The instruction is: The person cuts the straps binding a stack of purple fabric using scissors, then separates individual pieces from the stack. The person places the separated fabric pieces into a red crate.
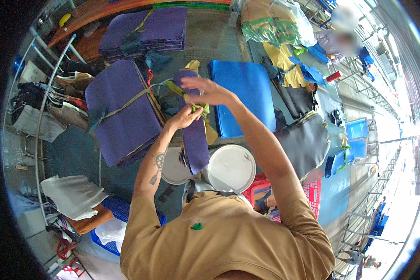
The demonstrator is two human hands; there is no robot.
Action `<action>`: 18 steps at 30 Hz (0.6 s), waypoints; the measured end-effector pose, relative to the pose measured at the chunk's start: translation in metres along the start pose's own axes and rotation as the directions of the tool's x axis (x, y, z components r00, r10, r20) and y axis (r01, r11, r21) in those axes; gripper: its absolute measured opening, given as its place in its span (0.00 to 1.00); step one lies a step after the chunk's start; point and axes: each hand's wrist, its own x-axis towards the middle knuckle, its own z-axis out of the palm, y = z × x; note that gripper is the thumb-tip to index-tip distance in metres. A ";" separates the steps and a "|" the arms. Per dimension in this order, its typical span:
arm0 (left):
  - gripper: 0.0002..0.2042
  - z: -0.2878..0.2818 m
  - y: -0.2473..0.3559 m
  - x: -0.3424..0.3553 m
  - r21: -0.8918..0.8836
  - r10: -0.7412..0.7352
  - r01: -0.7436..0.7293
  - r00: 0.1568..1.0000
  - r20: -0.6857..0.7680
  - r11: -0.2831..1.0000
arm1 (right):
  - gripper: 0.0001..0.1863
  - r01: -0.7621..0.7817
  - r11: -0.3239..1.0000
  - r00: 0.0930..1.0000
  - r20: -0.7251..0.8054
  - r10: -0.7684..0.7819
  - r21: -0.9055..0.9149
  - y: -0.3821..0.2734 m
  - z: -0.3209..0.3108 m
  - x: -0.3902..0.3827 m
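A narrow stack of purple pieces stands lengthwise in front of me, with yellowish pieces beside and beneath it. A yellow-green cloth strip runs across its upper part. My left hand is closed on the strip at the stack's middle, fingers pinched together. Just above it, my right hand reaches over the stack from the right. Its fingers are stretched out and slightly apart, with nothing seen in them. Part of the strip is hidden behind the hands.
A large tied purple stack lies to the left, another purple stack beyond it. Blue sheets lie to the right, with black pieces farther right. White round lids and a red crate are close to me. A person works at far right.
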 end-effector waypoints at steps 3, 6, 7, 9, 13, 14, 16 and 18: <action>0.22 -0.019 -0.016 -0.007 -0.186 -0.055 0.077 0.991 0.119 0.979 | 0.33 -0.017 0.912 0.975 0.197 0.107 -0.410 0.014 0.010 -0.031; 0.21 -0.022 -0.015 -0.003 -0.325 -0.080 0.103 0.993 0.083 0.940 | 0.21 -0.240 0.889 0.951 0.087 0.296 -0.391 0.020 0.010 -0.045; 0.21 -0.021 -0.010 -0.001 -0.343 -0.067 0.088 0.995 0.075 0.935 | 0.17 -0.257 0.876 0.953 0.044 0.300 -0.409 0.023 0.009 -0.051; 0.19 -0.030 -0.021 0.005 -0.365 -0.034 0.074 0.993 0.114 0.928 | 0.11 -0.291 0.851 0.952 -0.041 0.304 -0.437 0.023 0.009 -0.057; 0.18 -0.046 -0.015 0.004 -0.318 -0.103 0.136 0.988 0.119 0.938 | 0.10 -0.415 0.835 0.892 -0.344 0.294 -0.361 0.007 0.025 -0.071; 0.18 -0.051 -0.014 0.002 -0.295 -0.114 0.148 0.985 0.128 0.944 | 0.11 -0.421 0.850 0.873 -0.396 0.285 -0.317 0.001 0.031 -0.076; 0.16 -0.052 0.001 0.006 -0.265 -0.124 0.164 0.979 0.161 0.950 | 0.11 -0.472 0.832 0.820 -0.491 0.294 -0.291 0.003 0.050 -0.093; 0.15 -0.057 0.005 0.004 -0.204 -0.117 0.150 0.980 0.164 0.968 | 0.13 -0.506 0.832 0.772 -0.550 0.319 -0.229 -0.006 0.075 -0.103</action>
